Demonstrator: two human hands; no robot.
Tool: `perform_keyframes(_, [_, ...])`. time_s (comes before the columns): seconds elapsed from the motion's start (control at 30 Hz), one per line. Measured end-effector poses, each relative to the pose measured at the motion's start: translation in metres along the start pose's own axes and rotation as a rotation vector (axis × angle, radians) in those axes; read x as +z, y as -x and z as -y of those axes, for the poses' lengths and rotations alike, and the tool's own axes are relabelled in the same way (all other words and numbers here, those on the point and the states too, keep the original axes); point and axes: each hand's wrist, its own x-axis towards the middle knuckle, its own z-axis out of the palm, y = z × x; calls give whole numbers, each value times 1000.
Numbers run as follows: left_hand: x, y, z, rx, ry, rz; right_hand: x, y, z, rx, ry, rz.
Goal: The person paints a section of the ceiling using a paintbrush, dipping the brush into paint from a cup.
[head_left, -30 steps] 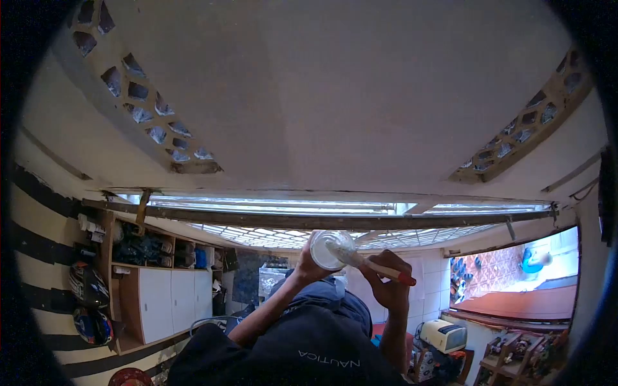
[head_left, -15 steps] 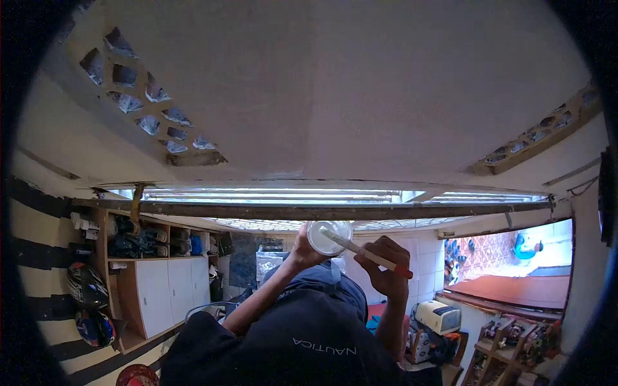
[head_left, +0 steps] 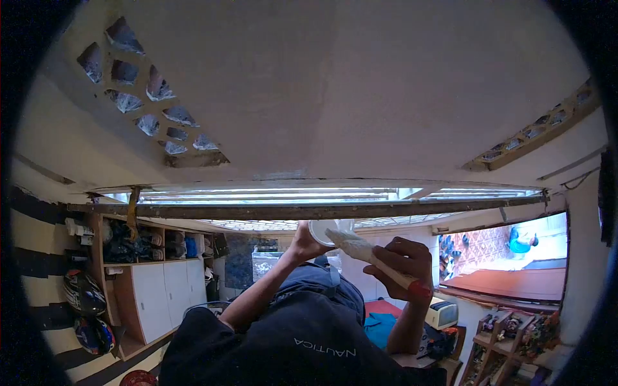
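Observation:
My left hand (head_left: pixel 304 245), fingers wrapped around it, holds up a white cup (head_left: pixel 318 234) just below the window bars. In my right hand (head_left: pixel 404 262) is a paintbrush (head_left: pixel 351 244), gripped along its pale handle, with the red end sticking out past my palm. The brush head is coated in whitish stuff and overlaps the cup's right rim. The cup's contents are mostly hidden behind the brush.
A wooden rail (head_left: pixel 270 211) runs along the window, below a pale wall (head_left: pixel 386 96) with cut-out vents. Left stand a white-doored cabinet (head_left: pixel 151 302) and helmets (head_left: pixel 84 293). Right are a doorway and a wooden shelf (head_left: pixel 489 341) with small items.
The brush has turned to show its broad coated side, and my right hand has moved to the right. My left hand has tilted the cup; the view has shifted slightly.

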Motion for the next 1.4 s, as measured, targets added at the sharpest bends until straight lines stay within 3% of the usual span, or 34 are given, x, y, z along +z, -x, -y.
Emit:
perform_keyframes(0.2, [-3,-4,-1,181,93,-228,9,-2,-2,16,-29,5])
perform_keyframes(0.3, [-6,2,3,22,63,-127,16,0,-7,31,0,23])
perform_keyframes(0.33, [-4,1,12,132,42,-194,17,-3,-8,18,6,13])
perform_keyframes(0.4, [-4,0,9,155,22,-199,18,-1,-5,31,-7,24])
perform_keyframes(0.67, [-3,-6,31,99,18,-150,-10,-25,7,-107,42,25])
perform_keyframes(0.7, [-9,-7,3,151,45,-203,-15,-31,9,-149,86,24])
perform_keyframes(0.87, [-6,-10,5,164,64,-246,-23,-56,18,-250,213,-61])
perform_keyframes(0.93, [-6,-11,-6,143,63,-262,-14,-64,11,-275,132,-87])
perform_keyframes(1.1, [-3,-12,4,69,106,-293,4,-81,1,-237,84,18])
perform_keyframes(1.2, [-5,-15,2,154,94,-326,3,-88,-1,-253,94,17])
perform_keyframes(1.23, [-2,-15,9,93,78,-314,3,-90,-2,-276,128,22])
perform_keyframes(1.4, [-8,-22,3,176,-77,-300,-17,-105,11,-316,335,66])
